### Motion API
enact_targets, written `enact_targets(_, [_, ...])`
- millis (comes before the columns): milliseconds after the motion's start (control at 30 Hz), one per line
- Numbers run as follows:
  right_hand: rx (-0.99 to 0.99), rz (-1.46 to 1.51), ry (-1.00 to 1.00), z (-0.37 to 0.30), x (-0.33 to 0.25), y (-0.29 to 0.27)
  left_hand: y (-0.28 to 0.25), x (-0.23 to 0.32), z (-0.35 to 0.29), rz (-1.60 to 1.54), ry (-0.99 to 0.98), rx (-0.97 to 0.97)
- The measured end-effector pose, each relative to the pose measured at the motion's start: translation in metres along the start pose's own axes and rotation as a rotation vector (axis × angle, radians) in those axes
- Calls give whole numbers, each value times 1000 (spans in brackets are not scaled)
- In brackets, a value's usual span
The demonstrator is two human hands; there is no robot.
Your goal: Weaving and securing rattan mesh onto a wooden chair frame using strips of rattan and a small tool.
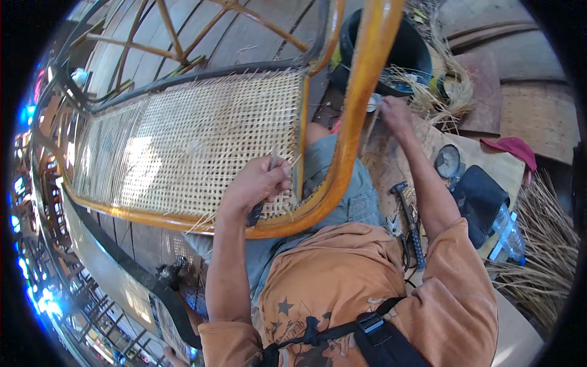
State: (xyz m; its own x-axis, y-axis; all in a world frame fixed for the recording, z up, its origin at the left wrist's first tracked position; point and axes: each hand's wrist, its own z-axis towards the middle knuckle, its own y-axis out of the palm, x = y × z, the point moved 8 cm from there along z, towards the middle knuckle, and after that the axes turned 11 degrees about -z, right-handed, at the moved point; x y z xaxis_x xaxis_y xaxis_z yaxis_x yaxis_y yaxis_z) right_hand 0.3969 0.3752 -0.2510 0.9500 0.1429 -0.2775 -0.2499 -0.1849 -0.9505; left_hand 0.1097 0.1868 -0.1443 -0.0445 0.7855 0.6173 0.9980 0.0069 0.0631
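Note:
A woven cane panel [202, 134] fills a glossy orange-brown chair frame [350, 131] lying across my lap. My left hand [260, 183] is closed over the panel's near right corner, around a slim dark-handled tool [255, 214]. The tool's narrow tip stands up past the fingers; its exact kind is unclear. Loose cane ends stick out along the panel's edge. My right hand [397, 116] reaches out beyond the frame's right side, fingers closed at a small whitish object [373, 102] near a dark bucket. What that object is I cannot make out.
The dark bucket [419, 52] has pale fibre strands [449, 101] beside it. On a board to the right lie a hammer [409, 223], pliers [393, 226], a round tin [448, 160], a black pouch [481, 194], a plastic bottle [510, 235] and a maroon cap [513, 148]. Cane bundles [538, 244] lie farther right.

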Motion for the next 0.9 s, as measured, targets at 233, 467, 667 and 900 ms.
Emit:
enact_targets(233, [-17, 400, 115, -24, 12, -21, -3, -2, 7, -64, 34, -145])
enact_targets(467, [-34, 917, 217, -141, -55, -149, -5, -1, 4, -93, 82, -194])
enact_targets(667, [-258, 736, 173, -162, -153, -122, -8, -3, 3, -120, 112, -221])
enact_targets(900, [-276, 401, 53, -149, -192, -102, -7, -3, 3, -107, 151, -281])
